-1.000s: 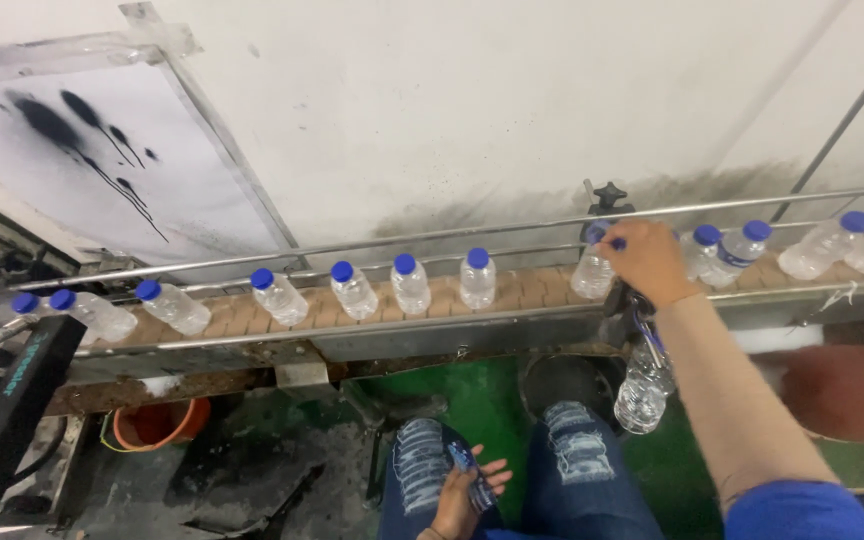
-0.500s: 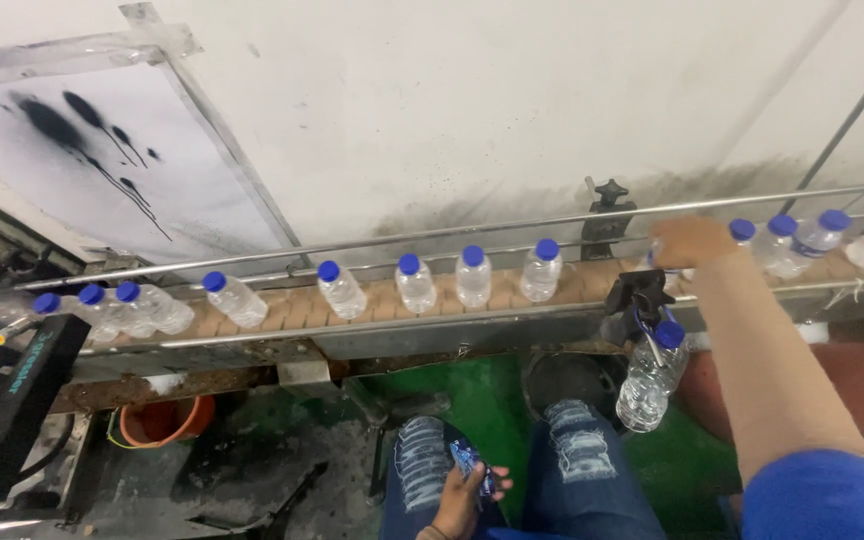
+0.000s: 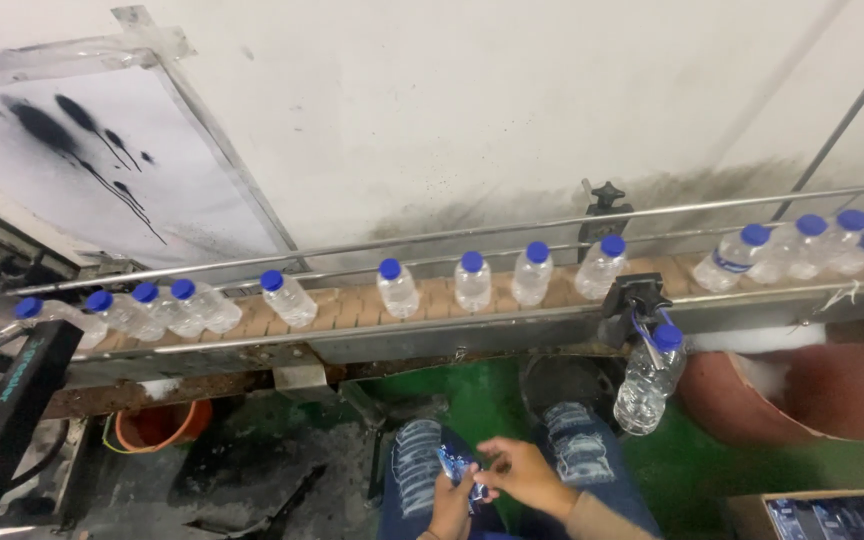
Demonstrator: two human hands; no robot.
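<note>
Both hands are low over my lap, above my jeans. My left hand (image 3: 450,505) holds a small blue and white wrapper or label (image 3: 455,466). My right hand (image 3: 524,472) pinches the same piece from the right. Above them a conveyor belt (image 3: 352,311) carries a row of clear water bottles with blue caps (image 3: 471,281), standing upright between metal guide rails. One more clear bottle (image 3: 646,381) hangs from a black bracket on the conveyor's front edge.
A white wall runs behind the conveyor, with a spray-marked sheet (image 3: 72,170) at left. An orange bucket (image 3: 157,424) sits below at left, a red-brown tub (image 3: 802,390) at right. A black machine (image 3: 7,400) stands at far left, and the floor is green.
My right hand left the bottles on the right end of the belt and came down to my lap, joining the left hand on the small wrapper. The bottles have travelled right along the conveyor.
</note>
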